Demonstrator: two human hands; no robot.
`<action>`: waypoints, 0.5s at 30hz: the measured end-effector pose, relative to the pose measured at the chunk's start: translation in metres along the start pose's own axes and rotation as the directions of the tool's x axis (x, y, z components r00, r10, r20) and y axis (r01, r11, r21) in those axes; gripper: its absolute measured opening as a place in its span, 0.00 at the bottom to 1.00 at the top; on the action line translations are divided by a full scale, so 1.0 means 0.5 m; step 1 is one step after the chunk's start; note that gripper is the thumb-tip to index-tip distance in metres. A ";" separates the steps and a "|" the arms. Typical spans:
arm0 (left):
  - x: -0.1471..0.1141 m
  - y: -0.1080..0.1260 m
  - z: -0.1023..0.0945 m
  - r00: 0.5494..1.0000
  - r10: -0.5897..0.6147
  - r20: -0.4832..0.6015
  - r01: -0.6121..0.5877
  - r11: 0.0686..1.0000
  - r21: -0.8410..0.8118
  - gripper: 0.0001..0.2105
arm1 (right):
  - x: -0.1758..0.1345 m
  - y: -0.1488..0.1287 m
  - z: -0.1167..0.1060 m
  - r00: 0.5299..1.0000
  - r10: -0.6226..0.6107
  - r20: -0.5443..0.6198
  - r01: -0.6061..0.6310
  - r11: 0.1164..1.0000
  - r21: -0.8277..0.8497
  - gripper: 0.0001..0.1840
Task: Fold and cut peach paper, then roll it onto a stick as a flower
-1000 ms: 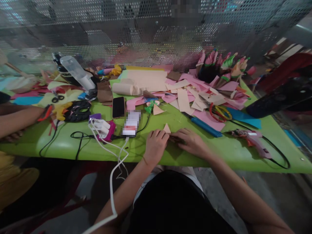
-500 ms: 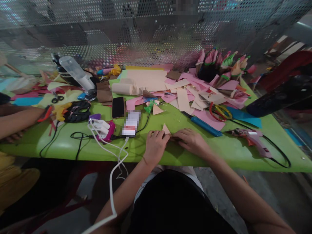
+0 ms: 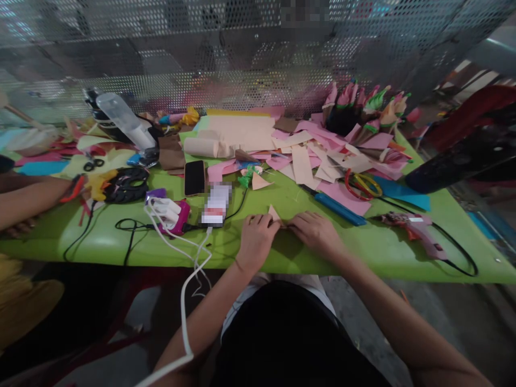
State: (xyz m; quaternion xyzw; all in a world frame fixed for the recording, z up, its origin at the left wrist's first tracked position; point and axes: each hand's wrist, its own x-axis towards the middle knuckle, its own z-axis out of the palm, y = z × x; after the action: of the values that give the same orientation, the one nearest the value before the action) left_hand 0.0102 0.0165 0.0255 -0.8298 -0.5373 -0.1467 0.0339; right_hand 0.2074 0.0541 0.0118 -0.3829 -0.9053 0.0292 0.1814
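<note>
Near the front edge of the green table (image 3: 294, 255), a small peach paper piece (image 3: 273, 213) is between my two hands, its pointed tip standing up. My left hand (image 3: 258, 240) presses curled fingers on the paper's left side. My right hand (image 3: 315, 232) pinches its right end, with the fingertips close to those of the left. The lower part of the paper is mostly hidden by the fingers. Beyond my hands lies a peach paper triangle (image 3: 261, 181) beside a green paper-and-wrapper piece (image 3: 249, 175).
To the right lie a blue cutter knife (image 3: 341, 208), scissors (image 3: 365, 185) and a pink glue gun (image 3: 421, 234) with its cord. Phones, a magenta power adapter (image 3: 179, 215) and white cables are on the left. Paper scraps (image 3: 304, 164) fill the back. Another person's arm (image 3: 36, 199) rests far left.
Both hands stay at the same spot on the paper. The right hand's fingers shift slightly; the whole view drifts a little.
</note>
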 end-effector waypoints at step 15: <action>0.005 0.005 0.005 1.000 0.026 0.011 -0.026 1.000 0.000 0.08 | 0.016 0.010 0.006 0.975 0.193 0.111 -0.217 0.935 0.282 0.07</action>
State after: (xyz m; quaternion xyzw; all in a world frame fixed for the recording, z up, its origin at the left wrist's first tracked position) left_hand 0.0137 0.0182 0.0240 -0.8374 -0.5269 -0.1416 0.0332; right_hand 0.2046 0.0637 0.0104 -0.4427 -0.8528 0.1968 0.1949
